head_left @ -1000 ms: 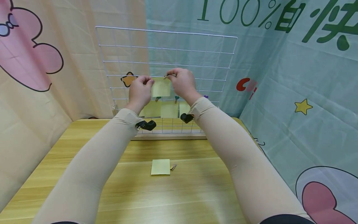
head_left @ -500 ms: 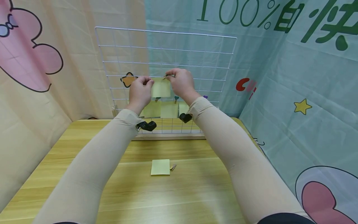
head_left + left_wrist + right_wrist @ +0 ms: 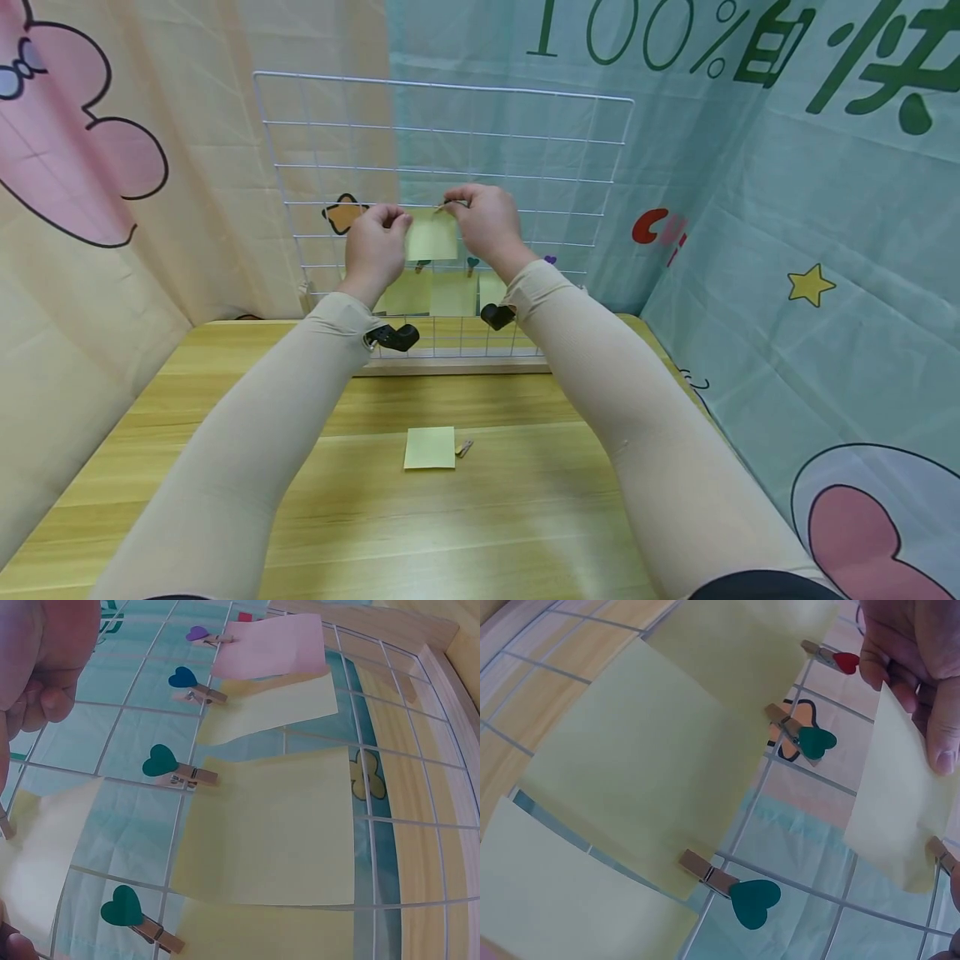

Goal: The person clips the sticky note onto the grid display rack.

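My left hand (image 3: 375, 250) pinches the upper left edge of a pale yellow sticky note (image 3: 432, 236) held against the white wire grid (image 3: 540, 178). At the note's upper right corner, my right hand (image 3: 491, 223) grips a small wooden clothespin (image 3: 943, 855) by its end. That peg's tip overlaps the paper near a horizontal wire. In the left wrist view, a lower row holds yellow notes (image 3: 270, 825) and a pink note (image 3: 274, 646), hung by wooden pegs with heart tops, such as a green heart peg (image 3: 178, 771).
On the wooden table (image 3: 360, 517) in front lie another yellow sticky note (image 3: 430, 448) and a loose clothespin (image 3: 464, 448). The grid stands on a wooden base (image 3: 450, 366) near the table's back edge. Printed curtains (image 3: 750, 333) hang behind and at the sides.
The hands, note and clothespin stay almost where they were; the whole head view has shifted very slightly.
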{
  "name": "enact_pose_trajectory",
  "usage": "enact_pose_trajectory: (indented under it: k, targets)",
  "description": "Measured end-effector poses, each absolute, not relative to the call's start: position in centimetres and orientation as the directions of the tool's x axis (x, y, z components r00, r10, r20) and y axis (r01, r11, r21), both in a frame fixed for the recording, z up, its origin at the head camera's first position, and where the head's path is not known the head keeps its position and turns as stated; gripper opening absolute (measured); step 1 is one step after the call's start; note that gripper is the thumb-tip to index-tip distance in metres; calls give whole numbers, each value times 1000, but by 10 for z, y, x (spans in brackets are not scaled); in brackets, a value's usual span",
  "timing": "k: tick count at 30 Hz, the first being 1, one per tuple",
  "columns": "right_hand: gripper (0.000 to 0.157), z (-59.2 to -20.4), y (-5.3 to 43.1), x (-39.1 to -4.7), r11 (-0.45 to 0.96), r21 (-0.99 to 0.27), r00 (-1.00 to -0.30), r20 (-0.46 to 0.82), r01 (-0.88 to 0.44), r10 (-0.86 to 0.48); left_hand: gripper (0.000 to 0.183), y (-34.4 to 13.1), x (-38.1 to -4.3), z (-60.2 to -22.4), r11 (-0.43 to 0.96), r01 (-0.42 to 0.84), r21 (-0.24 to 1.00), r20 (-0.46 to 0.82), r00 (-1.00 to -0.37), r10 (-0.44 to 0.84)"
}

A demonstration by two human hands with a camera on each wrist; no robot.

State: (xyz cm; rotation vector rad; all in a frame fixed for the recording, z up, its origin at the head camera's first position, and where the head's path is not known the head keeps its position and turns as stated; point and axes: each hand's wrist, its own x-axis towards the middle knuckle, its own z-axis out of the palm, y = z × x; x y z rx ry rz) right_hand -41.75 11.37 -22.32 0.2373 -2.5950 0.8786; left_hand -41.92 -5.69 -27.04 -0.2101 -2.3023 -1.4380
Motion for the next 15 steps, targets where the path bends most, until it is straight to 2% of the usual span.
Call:
enact_pose_trajectory:
  k: [7, 15]
  targets:
    - [34, -224, 114, -417, 784, -557, -916, 399, -274, -37, 30, -58, -419, -270, 450, 336, 827, 415, -905, -87]
    - [35, -225, 115, -415, 803, -504, -898, 431, -318, -86, 30, -57, -418, -271, 452, 338, 825, 417, -905, -84]
